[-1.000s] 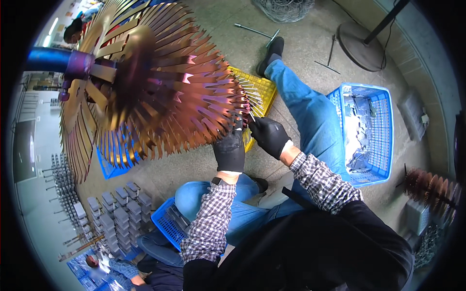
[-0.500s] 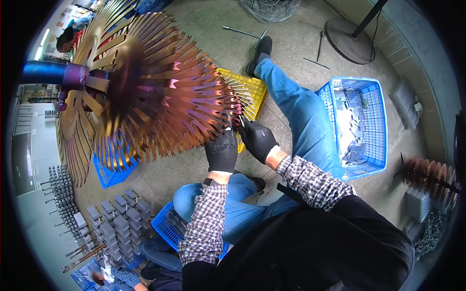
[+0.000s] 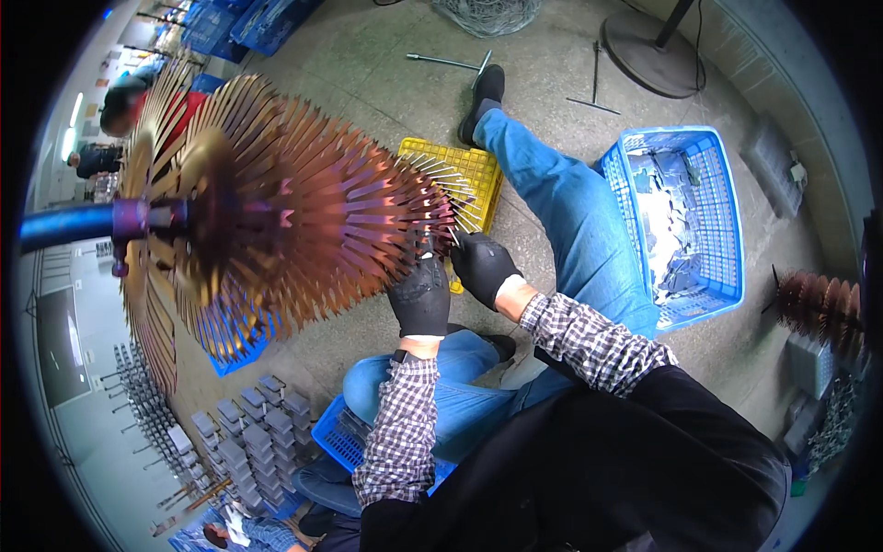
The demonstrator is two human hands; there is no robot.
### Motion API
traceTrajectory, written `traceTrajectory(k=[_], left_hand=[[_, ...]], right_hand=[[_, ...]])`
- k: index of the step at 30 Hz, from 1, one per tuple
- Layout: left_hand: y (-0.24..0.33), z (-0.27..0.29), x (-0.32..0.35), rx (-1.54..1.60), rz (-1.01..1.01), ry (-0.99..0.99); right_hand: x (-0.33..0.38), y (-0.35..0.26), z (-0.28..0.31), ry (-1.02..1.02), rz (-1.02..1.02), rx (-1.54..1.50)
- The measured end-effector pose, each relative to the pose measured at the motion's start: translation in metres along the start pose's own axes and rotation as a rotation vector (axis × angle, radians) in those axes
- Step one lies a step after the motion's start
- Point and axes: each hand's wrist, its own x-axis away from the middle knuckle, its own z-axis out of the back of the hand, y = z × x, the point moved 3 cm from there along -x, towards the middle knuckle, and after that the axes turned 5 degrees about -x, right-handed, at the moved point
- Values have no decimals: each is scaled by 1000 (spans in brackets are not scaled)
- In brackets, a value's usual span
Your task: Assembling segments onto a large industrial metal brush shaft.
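A large round rack [image 3: 340, 207] of copper and purple-tinted metal prongs fills the left side, carried on a blue-violet shaft [image 3: 69, 225]. Thin silver strips [image 3: 451, 184] stick out in a row along its right edge. Both my hands wear black gloves. At the rack's lower right edge, my left hand [image 3: 421, 299] is closed, its fingertips partly hidden among the prongs; what they grip I cannot make out. Close beside it, my right hand [image 3: 486, 267] pinches a thin silver strip against the rack's edge.
Behind the rack's edge lies a yellow plastic crate [image 3: 469, 170]. A blue basket [image 3: 727, 221] of flat silvery pieces stands right of my leg. T-shaped metal rods [image 3: 446, 62] and a round stand base [image 3: 648, 60] are on the floor. Stacked grey blocks [image 3: 244, 451] and a co-worker [image 3: 253, 529] are lower left.
My view has shifted slightly, so most surroundings sit differently in the picture. The rack appears a little turned. Both hands stay at its edge, with the right still pinching a thin piece.
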Motion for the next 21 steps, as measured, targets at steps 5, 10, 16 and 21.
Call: traceTrajectory(k=[5, 10, 16, 21], left_hand=[[2, 3, -2, -65, 1, -30], [-2, 4, 1, -92, 11, -21], [-9, 2, 3, 34, 27, -47], [-16, 3, 0, 225, 39, 42]], right_hand=[[0, -4, -2, -19, -73, 16], [-2, -11, -5, -55, -31, 73], [-3, -1, -7, -79, 193, 246], [-5, -14, 1, -92, 59, 168]])
